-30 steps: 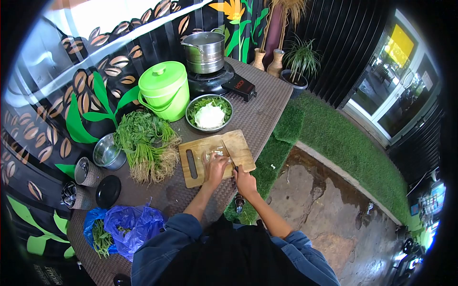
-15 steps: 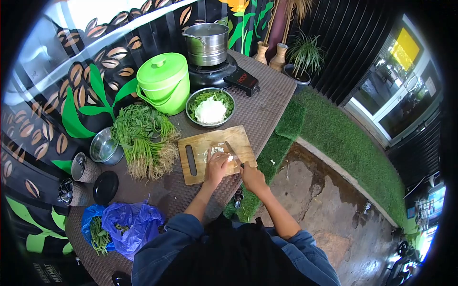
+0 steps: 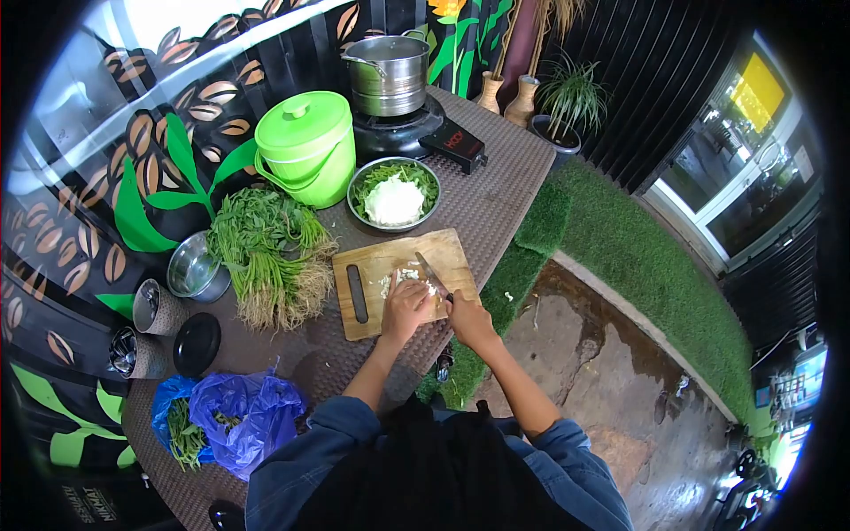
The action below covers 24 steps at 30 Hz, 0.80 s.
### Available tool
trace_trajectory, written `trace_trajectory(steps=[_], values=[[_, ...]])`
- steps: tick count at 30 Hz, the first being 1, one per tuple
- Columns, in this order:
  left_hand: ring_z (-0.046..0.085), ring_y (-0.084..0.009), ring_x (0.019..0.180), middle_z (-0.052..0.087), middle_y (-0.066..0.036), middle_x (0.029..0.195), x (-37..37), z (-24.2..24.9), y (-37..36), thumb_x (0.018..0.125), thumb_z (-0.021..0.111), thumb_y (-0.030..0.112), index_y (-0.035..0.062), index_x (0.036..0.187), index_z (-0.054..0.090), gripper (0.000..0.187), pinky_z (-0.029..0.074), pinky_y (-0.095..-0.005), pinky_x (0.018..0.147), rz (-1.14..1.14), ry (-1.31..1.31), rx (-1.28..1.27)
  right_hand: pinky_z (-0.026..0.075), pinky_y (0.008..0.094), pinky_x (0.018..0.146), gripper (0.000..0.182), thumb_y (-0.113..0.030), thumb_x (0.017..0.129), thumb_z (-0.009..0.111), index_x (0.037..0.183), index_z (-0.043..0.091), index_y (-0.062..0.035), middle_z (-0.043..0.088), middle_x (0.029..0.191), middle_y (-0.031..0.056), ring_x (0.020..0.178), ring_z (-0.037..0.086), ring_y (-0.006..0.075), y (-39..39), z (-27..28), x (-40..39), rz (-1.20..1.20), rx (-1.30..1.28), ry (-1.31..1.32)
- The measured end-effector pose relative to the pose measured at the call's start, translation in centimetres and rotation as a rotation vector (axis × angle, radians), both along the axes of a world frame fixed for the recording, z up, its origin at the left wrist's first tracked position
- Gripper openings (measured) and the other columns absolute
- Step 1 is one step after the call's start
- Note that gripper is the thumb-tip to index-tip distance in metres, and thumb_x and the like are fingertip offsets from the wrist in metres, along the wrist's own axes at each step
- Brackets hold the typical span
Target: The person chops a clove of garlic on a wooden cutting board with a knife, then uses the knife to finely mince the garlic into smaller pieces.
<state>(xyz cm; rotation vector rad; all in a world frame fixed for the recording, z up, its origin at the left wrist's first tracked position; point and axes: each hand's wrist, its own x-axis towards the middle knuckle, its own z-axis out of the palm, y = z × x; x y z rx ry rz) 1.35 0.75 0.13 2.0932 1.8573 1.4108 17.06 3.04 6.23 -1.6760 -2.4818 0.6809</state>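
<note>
On the wooden cutting board [image 3: 379, 325], small chopped white pieces [image 3: 387, 281] lie around my fingers; they look like garlic, though they are too small to be sure. My right hand [image 3: 471, 320] is wrapped round the black handle of a knife [image 3: 433, 272], its blade pointing away from me across the board. My left hand [image 3: 405, 308] presses down beside the blade, fingers bent together over a white piece [image 3: 431, 288] that is mostly hidden. Just beyond the board stands a metal bowl [image 3: 356, 212] of cut greens with a white mound on top.
A green lidded bucket [image 3: 305, 150] and a steel pot [image 3: 388, 84] on a gas stove [image 3: 398, 137] stand at the back. Leafy greens with roots [image 3: 274, 257], an empty metal bowl [image 3: 197, 274] and blue plastic bags [image 3: 252, 425] lie left. The table edge [image 3: 513, 230] runs close on the right.
The knife has shifted slightly, and its blade now stands a little farther from me. Both hands stay in nearly the same place on the board. The whole view has moved a little.
</note>
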Motion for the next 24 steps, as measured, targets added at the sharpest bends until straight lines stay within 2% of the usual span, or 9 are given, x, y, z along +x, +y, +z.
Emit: trace_trajectory(steps=[7,8,12,15,18,24], values=[[0.062,-0.0212,0.094,0.07,-0.008,0.091,-0.5,-0.8,0.2,0.078,0.068,0.007,0.0026,0.089,0.072,0.013,0.026,-0.0464,0.111,-0.039,-0.091,-0.029,0.053,0.0508,0.061,0.031,-0.033,0.095,0.043,0.098,0.043,-0.0025,0.064,0.08,0.0253,0.068,0.064,0.0428,-3.0,-3.3,-1.8,-0.125,0.041,0.033],[0.062,-0.0212,0.094,0.07,-0.008,0.091,-0.5,-0.9,0.3,0.078,0.068,0.007,0.0026,0.089,0.072,0.013,0.026,-0.0464,0.111,-0.039,-0.092,-0.027,0.053,0.0502,0.063,0.031,-0.033,0.095,0.043,0.098,0.044,-0.0019,0.064,0.078,0.0247,0.071,0.065,0.0424,-2.6,-3.4,-1.9,-0.128,0.104,0.091],[0.062,-0.0213,0.092,0.069,-0.008,0.09,-0.3,-0.7,0.2,0.077,0.065,0.004,0.0022,0.086,0.071,0.011,0.028,-0.0459,0.11,-0.033,-0.128,-0.034,0.053,0.0489,0.066,0.031,-0.032,0.095,0.043,0.1,0.044,-0.0018,0.064,0.079,0.0247,0.074,0.065,0.042,-0.3,-1.5,-1.6,-0.049,0.053,0.039],[0.063,-0.0216,0.09,0.069,-0.009,0.087,-0.4,-1.0,0.2,0.077,0.064,0.003,0.0016,0.085,0.071,0.01,0.029,-0.0454,0.11,-0.02,-0.155,-0.029,0.053,0.0491,0.064,0.031,-0.032,0.095,0.043,0.101,0.044,-0.0017,0.064,0.079,0.025,0.076,0.065,0.0418,-1.7,-0.2,-1.6,-0.066,0.028,0.005],[0.063,-0.0223,0.09,0.069,-0.009,0.088,-0.5,-0.8,0.0,0.076,0.064,0.002,0.0015,0.083,0.07,0.01,0.03,-0.045,0.11,-0.026,-0.186,-0.029,0.053,0.049,0.063,0.031,-0.031,0.095,0.044,0.101,0.044,-0.0014,0.064,0.079,0.0254,0.078,0.065,0.0413,-3.4,-2.6,-2.7,-0.165,0.049,0.023],[0.063,-0.0236,0.087,0.068,-0.009,0.086,-0.3,-0.9,0.0,0.076,0.065,0.003,0.0023,0.081,0.07,0.007,0.029,-0.0474,0.109,-0.022,-0.204,-0.036,0.051,0.0513,0.067,0.029,-0.03,0.095,0.044,0.102,0.042,-0.0022,0.063,0.078,0.0269,0.077,0.064,0.0433,-1.6,-2.8,-2.5,-0.126,0.036,0.067]])
